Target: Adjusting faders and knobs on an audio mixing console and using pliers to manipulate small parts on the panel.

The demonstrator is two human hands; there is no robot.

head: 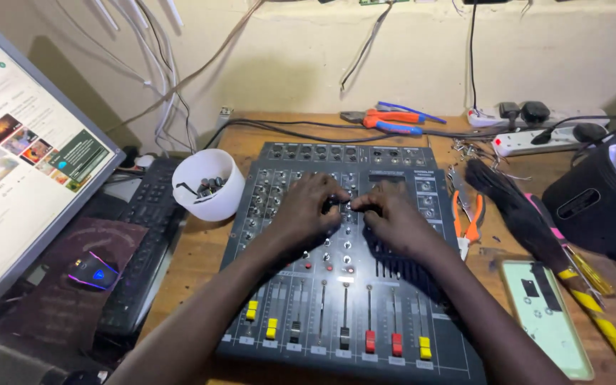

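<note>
A dark grey audio mixer (336, 335) lies flat on the wooden table, with rows of small knobs and several sliders capped yellow, black and red. My left hand (306, 210) rests on the knob area, its fingertips pinching a small knob (334, 202) near the middle. My right hand (393, 217) sits just beside it, fingers curled onto a neighbouring knob (354, 207). The two hands almost touch. The knobs under my palms are hidden.
A white cup (208, 185) of small parts stands left of the mixer. Left: a keyboard (144, 235), a lit mouse (93, 273), a monitor (23, 164). Right: orange-handled pliers (468, 214), a black brush (518, 214), a phone (547, 314), a black speaker (604, 203). Behind: power strips (536, 139), pliers (386, 120).
</note>
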